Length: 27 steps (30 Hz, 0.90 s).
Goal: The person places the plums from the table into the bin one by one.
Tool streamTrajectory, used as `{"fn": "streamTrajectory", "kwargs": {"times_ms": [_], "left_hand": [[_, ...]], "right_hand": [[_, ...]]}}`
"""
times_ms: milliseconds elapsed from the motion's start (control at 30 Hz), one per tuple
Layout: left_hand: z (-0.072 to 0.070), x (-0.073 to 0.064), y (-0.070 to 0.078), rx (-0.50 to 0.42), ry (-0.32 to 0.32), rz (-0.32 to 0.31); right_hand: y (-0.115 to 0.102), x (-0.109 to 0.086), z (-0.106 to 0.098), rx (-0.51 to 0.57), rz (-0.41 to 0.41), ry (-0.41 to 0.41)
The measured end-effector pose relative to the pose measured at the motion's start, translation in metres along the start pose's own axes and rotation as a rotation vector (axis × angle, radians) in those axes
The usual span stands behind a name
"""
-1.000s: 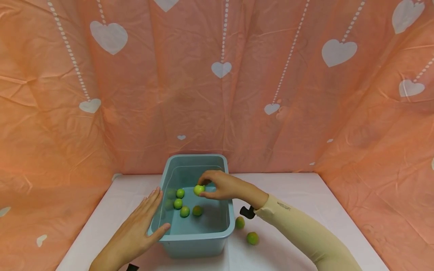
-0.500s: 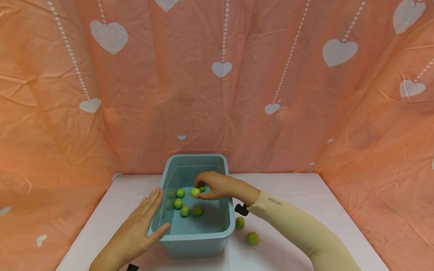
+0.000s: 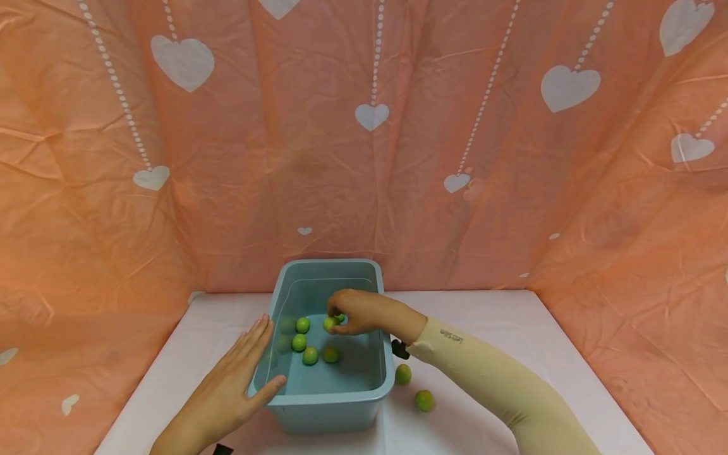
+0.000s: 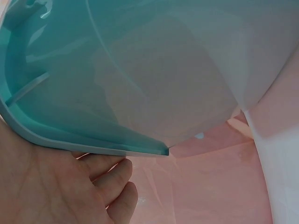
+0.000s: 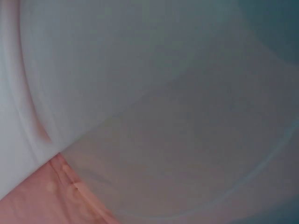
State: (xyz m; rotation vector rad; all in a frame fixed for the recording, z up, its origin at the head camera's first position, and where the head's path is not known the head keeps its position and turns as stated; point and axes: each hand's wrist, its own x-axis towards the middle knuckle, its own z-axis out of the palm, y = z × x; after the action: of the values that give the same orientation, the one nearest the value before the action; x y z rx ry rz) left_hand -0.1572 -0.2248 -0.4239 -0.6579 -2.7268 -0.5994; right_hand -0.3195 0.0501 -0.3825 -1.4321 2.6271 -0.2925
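My right hand [image 3: 361, 311] reaches over the right wall of a blue-grey plastic tub [image 3: 318, 399], low inside it. Its thumb and fingers pinch a green lime [image 3: 330, 324]; a second lime [image 3: 340, 316] shows just behind, partly hidden by the fingers. Several more limes [image 3: 309, 355] lie on the tub's floor toward the left. My left hand [image 3: 224, 379] rests along the left rim with straight fingers, the thumb over the near corner. In the left wrist view the left hand [image 4: 56, 186] lies against the tub rim [image 4: 93, 149]. The right wrist view holds only the tub wall [image 5: 140, 84], no hand.
Two limes, one nearer the tub [image 3: 403, 374] and one closer to me [image 3: 424, 400], sit on the white table [image 3: 483, 309] right of the tub, beside my right forearm. A pink-orange heart-print curtain [image 3: 318, 158] encloses the table at the back and sides.
My right hand has moved slightly left and lower into the tub with the lime, uncovering another lime behind it. The left hand and the tub have stayed in place.
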Motion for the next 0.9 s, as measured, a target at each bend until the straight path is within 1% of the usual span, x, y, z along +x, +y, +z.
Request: {"fn": "streamTrajectory", "kwargs": {"times_ms": [100, 200, 267, 367, 500, 600, 900], "left_hand": [[0.0, 0.0, 0.0, -0.001, -0.004, -0.003], [0.0, -0.001, 0.0, -0.003, -0.005, -0.004], [0.0, -0.001, 0.0, -0.004, -0.005, -0.005], [0.0, -0.001, 0.0, -0.001, 0.004, 0.001], [0.0, -0.001, 0.0, 0.009, 0.017, 0.013], [0.0, -0.001, 0.001, 0.012, 0.023, 0.022], [0.0, 0.0, 0.001, 0.021, 0.031, 0.03]], "right_hand": [[-0.001, 0.003, 0.001, -0.046, 0.015, -0.018], [-0.002, 0.005, 0.001, -0.069, 0.026, -0.039], [-0.002, 0.006, 0.002, -0.067, 0.028, -0.054], [-0.003, 0.008, 0.003, -0.035, 0.037, -0.077], [-0.002, 0.011, 0.006, -0.002, 0.062, -0.125], [-0.002, 0.013, 0.009, -0.004, 0.077, -0.155], [-0.002, 0.015, 0.011, -0.017, 0.084, -0.167]]}}
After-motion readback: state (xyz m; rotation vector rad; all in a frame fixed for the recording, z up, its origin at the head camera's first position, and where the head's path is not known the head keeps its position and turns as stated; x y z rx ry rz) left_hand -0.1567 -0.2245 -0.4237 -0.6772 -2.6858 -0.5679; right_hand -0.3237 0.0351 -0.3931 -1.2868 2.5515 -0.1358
